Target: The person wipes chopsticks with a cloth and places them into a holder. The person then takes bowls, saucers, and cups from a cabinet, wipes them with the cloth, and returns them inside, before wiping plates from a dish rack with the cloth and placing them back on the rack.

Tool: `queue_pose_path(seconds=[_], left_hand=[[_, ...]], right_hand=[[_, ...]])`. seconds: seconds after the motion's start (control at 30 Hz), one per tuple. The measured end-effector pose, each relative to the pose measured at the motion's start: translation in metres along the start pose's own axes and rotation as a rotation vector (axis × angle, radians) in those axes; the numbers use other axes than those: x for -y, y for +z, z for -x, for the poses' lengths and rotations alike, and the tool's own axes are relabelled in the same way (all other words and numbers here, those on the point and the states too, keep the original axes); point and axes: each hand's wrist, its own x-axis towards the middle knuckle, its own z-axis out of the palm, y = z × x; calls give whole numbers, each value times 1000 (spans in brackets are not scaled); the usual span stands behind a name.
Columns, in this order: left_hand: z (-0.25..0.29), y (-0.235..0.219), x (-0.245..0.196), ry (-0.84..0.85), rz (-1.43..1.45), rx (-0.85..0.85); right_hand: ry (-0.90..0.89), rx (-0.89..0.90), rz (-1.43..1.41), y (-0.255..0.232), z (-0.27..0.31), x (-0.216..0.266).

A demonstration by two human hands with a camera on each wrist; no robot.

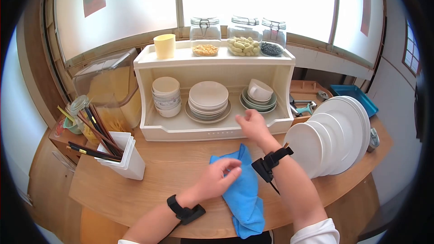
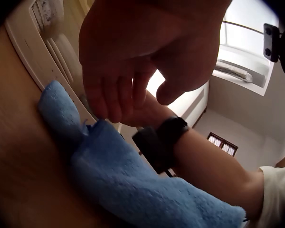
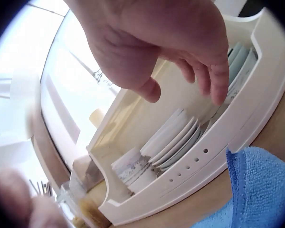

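My left hand (image 1: 220, 178) is above the wooden table beside a blue cloth (image 1: 244, 199), its fingers loosely bent and holding nothing. The cloth lies bunched lengthwise and reaches the table's near edge. Farther forward, my right hand (image 1: 253, 125) is at the front lip of the white shelf (image 1: 190, 134), with nothing in its grasp. Nearest to it inside the shelf are a stack of green bowls (image 1: 258, 103) with a white cup (image 1: 261, 90) tilted in the top one, and a stack of white plates (image 1: 209, 94). In the right wrist view the fingers (image 3: 219, 80) overlap the bowls.
White bowls (image 1: 166, 96) stand stacked at the shelf's left. A yellow cup (image 1: 164, 46) and glass jars (image 1: 244, 40) stand on top. Large white plates (image 1: 334, 140) lean upright at right, near a blue tray (image 1: 355, 99). Chopsticks fill a white holder (image 1: 131, 162) at left.
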Motion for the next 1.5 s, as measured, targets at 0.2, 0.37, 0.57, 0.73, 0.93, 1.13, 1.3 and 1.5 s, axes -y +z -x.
queue_pose_path(seconds=[0.2,0.37,0.57,0.73,0.93,1.13,1.3,1.5], left_hand=[[30,11,26,307,-251,126],[26,2,44,105,-132,167],[23,0,52,90,-48,170],[21,2,58,196,-32,122],[20,0,50,164,18,106],[20,-1,50,168,13,108],[19,-1,56,166,-13,138],[18,-2,57,152,23,155]], right_hand=[[374,-119,-466,-33,-30,-5],[489,-226,-650,-29,-62,-28],[580,-137,-761,-15,-91,-66],[534,-153,-937,-15,-96,-69],[569,-139,-925,-15,-101,-79],[623,-77,-1029,-20,-121,-103],[588,-129,-966,-15,-118,-94],[557,-97,-939,-19,-121,-108]])
